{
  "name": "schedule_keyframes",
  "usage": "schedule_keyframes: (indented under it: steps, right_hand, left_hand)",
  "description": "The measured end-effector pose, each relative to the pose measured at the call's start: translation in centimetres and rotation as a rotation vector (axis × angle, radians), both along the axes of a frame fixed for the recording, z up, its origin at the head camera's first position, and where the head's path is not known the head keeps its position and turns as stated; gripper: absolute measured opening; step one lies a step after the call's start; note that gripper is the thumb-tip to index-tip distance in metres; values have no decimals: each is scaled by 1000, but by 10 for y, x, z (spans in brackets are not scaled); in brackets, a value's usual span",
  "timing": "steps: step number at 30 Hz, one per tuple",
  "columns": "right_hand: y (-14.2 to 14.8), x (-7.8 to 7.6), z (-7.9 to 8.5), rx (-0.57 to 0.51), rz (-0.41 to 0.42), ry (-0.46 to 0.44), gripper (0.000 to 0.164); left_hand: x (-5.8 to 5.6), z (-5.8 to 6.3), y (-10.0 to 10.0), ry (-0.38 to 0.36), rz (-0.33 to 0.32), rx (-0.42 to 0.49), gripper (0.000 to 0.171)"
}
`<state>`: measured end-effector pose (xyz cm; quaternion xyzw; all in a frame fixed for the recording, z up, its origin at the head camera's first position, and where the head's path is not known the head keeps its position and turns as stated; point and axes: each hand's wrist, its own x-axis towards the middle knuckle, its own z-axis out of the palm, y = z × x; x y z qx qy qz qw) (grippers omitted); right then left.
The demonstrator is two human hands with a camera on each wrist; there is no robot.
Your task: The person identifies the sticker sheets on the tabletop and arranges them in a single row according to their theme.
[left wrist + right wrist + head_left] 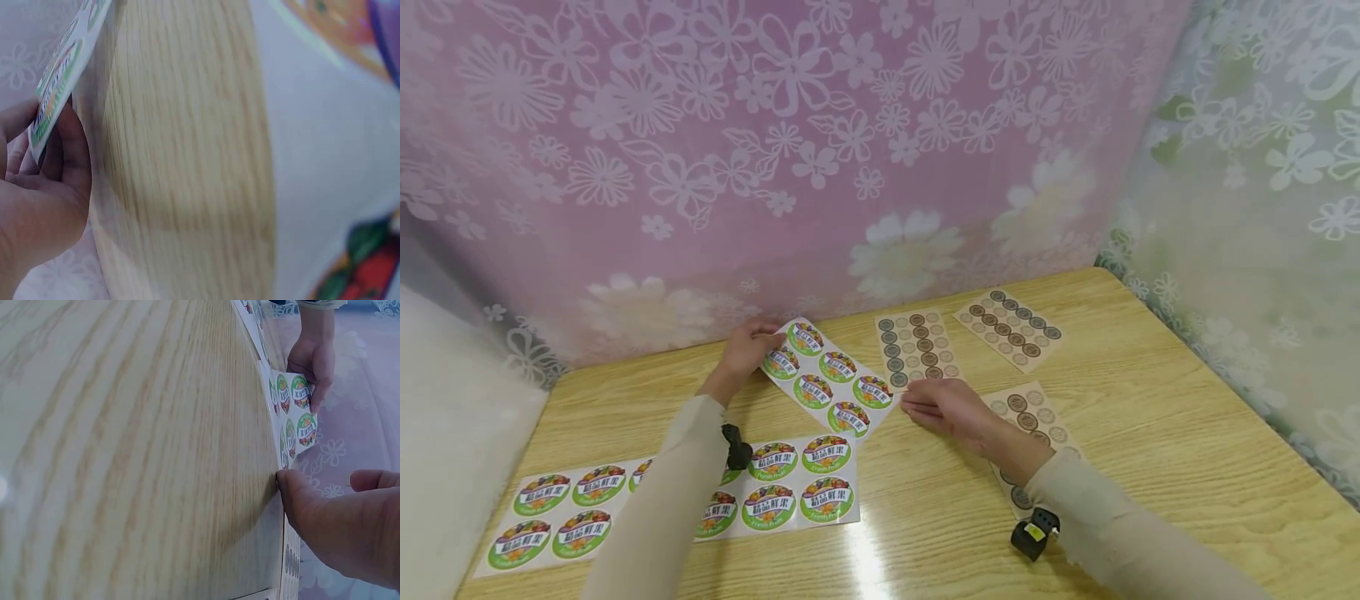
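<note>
A white sheet of round fruit stickers (827, 377) slants between my two hands near the back of the table. My left hand (745, 352) pinches its upper left corner, thumb on the printed face and fingers behind; the left wrist view shows this corner raised off the wood. At the opposite, lower right corner, my right hand (951, 410) pinches the edge with thumb and fingertips, close to the tabletop. In the right wrist view the sticker sheet (294, 415) stretches from the right thumb (300, 494) to the left hand.
More fruit sticker sheets lie in front, one (790, 525) at centre and another (550, 554) at left, partly under my left forearm. Brown label sheets lie behind my right hand (910, 321), at back right (1018, 304) and under my right forearm (1037, 392). A floral curtain (760, 250) borders the table's back.
</note>
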<state>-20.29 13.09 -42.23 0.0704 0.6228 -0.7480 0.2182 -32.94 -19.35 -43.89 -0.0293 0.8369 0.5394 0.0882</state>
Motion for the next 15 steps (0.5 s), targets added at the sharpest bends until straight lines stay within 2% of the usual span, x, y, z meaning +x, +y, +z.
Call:
schedule_keyframes:
  steps: [6, 10, 15]
  right_hand:
    - [-2, -1, 2, 3, 34, -6, 39]
    - [-8, -4, 1, 13, 80, -32, 39]
    - [-15, -9, -1, 14, 120, -75, 38]
  left_hand:
    - [6, 2, -12, -68, 33, 16, 42]
    - [9, 2, -20, -110, 93, 30, 45]
    - [13, 3, -23, -155, 152, 141, 41]
